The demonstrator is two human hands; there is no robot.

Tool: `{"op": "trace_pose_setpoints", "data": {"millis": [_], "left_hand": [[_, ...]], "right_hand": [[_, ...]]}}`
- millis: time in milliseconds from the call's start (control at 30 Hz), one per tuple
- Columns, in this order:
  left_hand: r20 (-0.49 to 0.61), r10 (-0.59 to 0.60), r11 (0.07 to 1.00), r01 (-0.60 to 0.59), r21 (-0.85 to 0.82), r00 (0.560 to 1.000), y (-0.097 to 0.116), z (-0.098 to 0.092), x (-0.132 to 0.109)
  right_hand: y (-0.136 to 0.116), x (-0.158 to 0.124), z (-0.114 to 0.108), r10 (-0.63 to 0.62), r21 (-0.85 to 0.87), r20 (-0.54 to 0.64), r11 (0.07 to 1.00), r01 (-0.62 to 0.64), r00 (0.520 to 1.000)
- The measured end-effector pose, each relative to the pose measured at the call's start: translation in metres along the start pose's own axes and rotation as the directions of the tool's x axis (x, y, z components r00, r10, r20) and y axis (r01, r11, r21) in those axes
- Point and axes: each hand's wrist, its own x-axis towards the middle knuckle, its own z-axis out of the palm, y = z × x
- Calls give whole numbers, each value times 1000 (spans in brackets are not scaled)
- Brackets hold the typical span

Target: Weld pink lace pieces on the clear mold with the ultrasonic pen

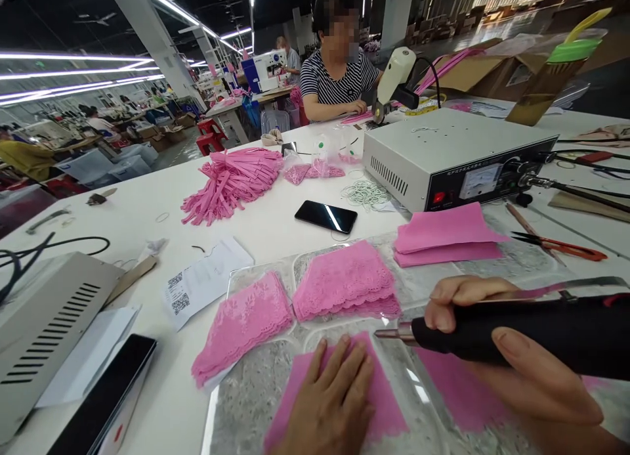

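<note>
My left hand [332,392] lies flat on a pink fabric piece [381,402], fingers stretched out, on a clear plastic template [236,409]. My right hand [531,369] is wrapped round a black pen-like tool [462,330] with a pointed metal tip, which is just right of the left fingers and above the template. Below the tool another pink fabric piece [457,383] lies partly hidden. Beyond the hands are a small lace stack [249,324], a larger lace stack [347,281] and folded plain pink pieces [443,235].
A grey control box [457,159] with a dial stands at the back right. Orange-handled snips [566,246] lie near it. A phone [325,216], a pile of pink strips [236,182] and a second grey box [49,337] share the table. A co-worker [339,74] sits opposite.
</note>
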Motion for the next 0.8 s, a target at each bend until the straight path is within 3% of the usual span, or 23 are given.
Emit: {"op": "trace_pose_setpoints", "data": {"millis": [800], "left_hand": [[4,1,1000,-1,17,1000,1,3,2]], "right_hand": [[7,-2,9,-21,15,10,1000,21,1000]]}}
